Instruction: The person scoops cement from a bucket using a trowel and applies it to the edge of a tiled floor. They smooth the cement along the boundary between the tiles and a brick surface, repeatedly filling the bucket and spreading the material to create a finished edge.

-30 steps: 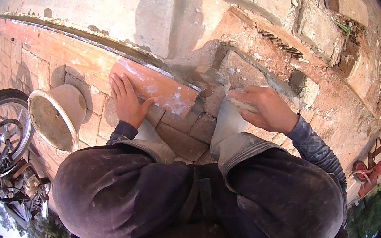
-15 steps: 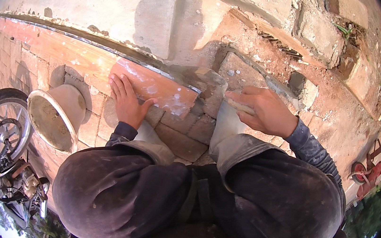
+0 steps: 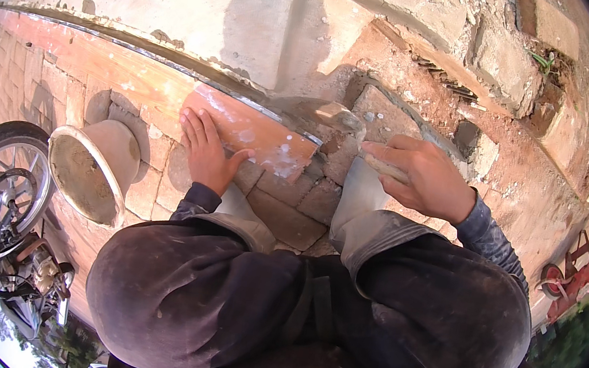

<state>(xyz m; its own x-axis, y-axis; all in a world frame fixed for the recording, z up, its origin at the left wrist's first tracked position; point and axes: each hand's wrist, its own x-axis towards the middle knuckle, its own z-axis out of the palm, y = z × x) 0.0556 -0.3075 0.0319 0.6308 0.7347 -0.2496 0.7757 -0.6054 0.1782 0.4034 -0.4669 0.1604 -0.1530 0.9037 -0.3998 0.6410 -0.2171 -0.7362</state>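
My left hand (image 3: pixel 206 151) lies on an orange-brown board (image 3: pixel 277 145) spattered with white, its fingers stretched out and the thumb apart. My right hand (image 3: pixel 424 174) is wrapped round the pale handle of a trowel (image 3: pixel 325 113). The trowel's blade points left, at the strip between the board's right end and the concrete. Along the board's far edge runs a thin metal-looking strip with a narrow band of wet-looking grey mortar (image 3: pixel 241 83) beyond it. The palm side of my right hand is hidden.
Left of my knees a bucket (image 3: pixel 118 151) with grey residue inside leans over the paving. A motorcycle (image 3: pixel 6 196) stands at the far left. Broken concrete (image 3: pixel 507 70) and rubble lie at the far right, red shoes or similar red items (image 3: pixel 569 280) at the right edge.
The whole view has shifted slightly, so board, bucket and hands appear a little further right. My left hand stays on the board, and the trowel stays in my right hand near the board's end.
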